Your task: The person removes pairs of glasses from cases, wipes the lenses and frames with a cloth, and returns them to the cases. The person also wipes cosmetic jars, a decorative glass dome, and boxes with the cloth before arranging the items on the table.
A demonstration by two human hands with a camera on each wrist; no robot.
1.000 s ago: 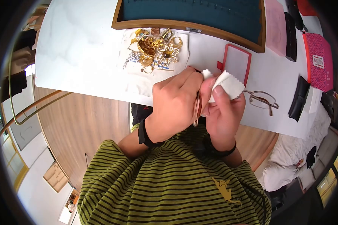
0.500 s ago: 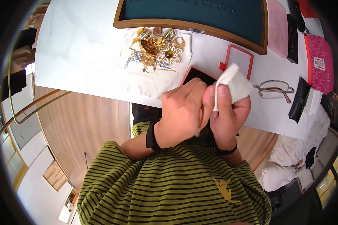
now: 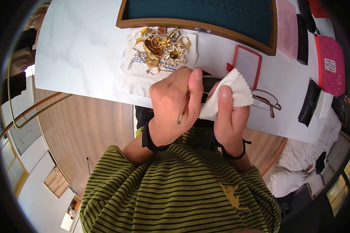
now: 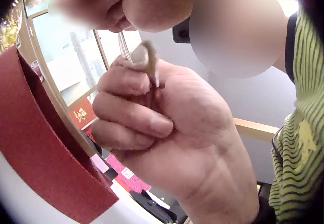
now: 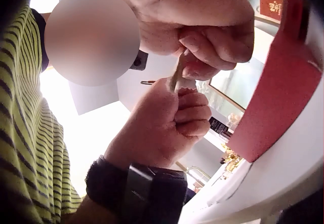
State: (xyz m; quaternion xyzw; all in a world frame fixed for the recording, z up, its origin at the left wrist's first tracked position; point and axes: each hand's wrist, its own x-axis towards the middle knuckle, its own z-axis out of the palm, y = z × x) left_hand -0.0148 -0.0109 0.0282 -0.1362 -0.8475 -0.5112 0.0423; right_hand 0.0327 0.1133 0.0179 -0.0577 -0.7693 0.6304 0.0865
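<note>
A pair of thin-framed eyeglasses (image 3: 277,105) is held over the table's near edge, its lens sticking out right of the hands. My left hand (image 3: 169,99) grips its other end, with a temple arm (image 3: 180,113) showing along the fingers. My right hand (image 3: 231,122) pinches a white zigzag-edged cloth (image 3: 239,92), thumb on top. The cloth is folded over the middle of the glasses and hides that part. In the left wrist view, the right hand's fingers (image 4: 126,115) curl toward the palm below a bit of cloth (image 4: 136,58).
Gold and silver jewelry (image 3: 159,50) lies heaped on a white cloth (image 3: 134,81). Behind it stands a wooden case (image 3: 182,25) lined in dark green. A red-edged lid (image 3: 256,73), a black pouch (image 3: 310,103) and a pink patterned box (image 3: 330,77) lie rightward. A red box (image 5: 283,95) stands beside the hands.
Both hands have shifted left with the eyeglasses and cloth. The left hand has drawn apart from the right thumb, and the cloth now spreads down between the hands.
</note>
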